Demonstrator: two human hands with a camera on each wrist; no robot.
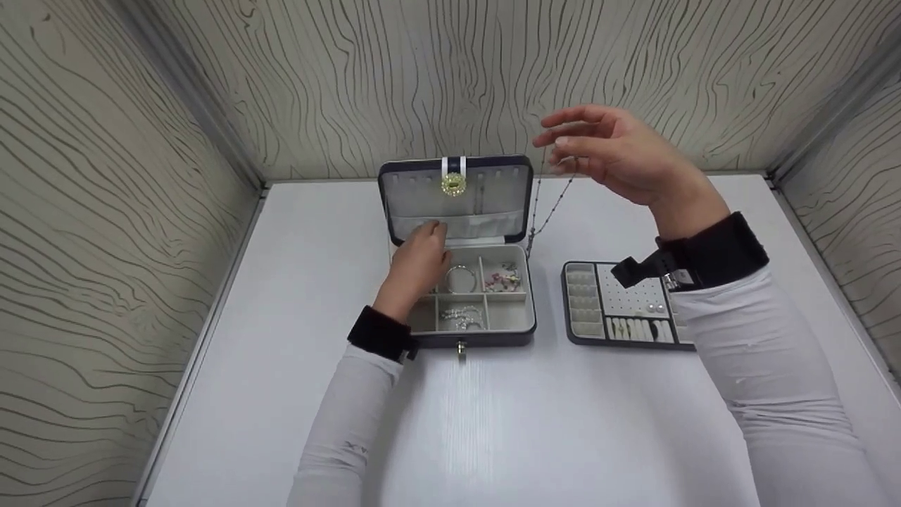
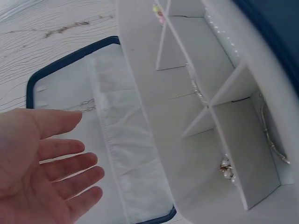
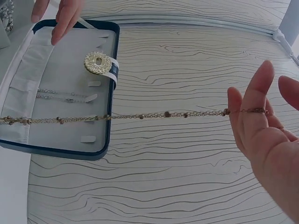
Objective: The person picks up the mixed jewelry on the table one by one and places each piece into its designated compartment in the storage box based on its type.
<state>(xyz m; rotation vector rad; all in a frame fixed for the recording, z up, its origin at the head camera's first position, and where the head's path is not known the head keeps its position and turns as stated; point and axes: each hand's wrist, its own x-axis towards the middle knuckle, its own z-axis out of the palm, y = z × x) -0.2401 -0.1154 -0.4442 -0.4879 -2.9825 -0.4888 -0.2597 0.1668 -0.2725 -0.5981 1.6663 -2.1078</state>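
From my raised right hand (image 1: pixel 626 151) hangs a thin beaded necklace (image 3: pixel 168 115), looped over the loosely bent fingers, with the thumb apart from it. Its lower end hangs beside the right edge of the dark blue jewelry box (image 1: pixel 533 317), whose lid (image 1: pixel 486 201) stands up. My left hand (image 2: pixel 42 163) holds nothing; its fingers stretch out in front of the lid's cloth pocket (image 2: pixel 124 126). I cannot tell whether they touch it. Inside the lid, another silver chain (image 3: pixel 65 96) hangs from one of several small tabs.
Box compartments hold a bangle (image 1: pixel 462 280), a pink-beaded piece (image 1: pixel 503 282) and a clear sparkling piece (image 1: pixel 463 317). To the right lies a tray (image 1: pixel 583 341) with earrings and rings, partly behind my right sleeve. Patterned panels (image 1: pixel 338 84) enclose the white table (image 1: pixel 493 436).
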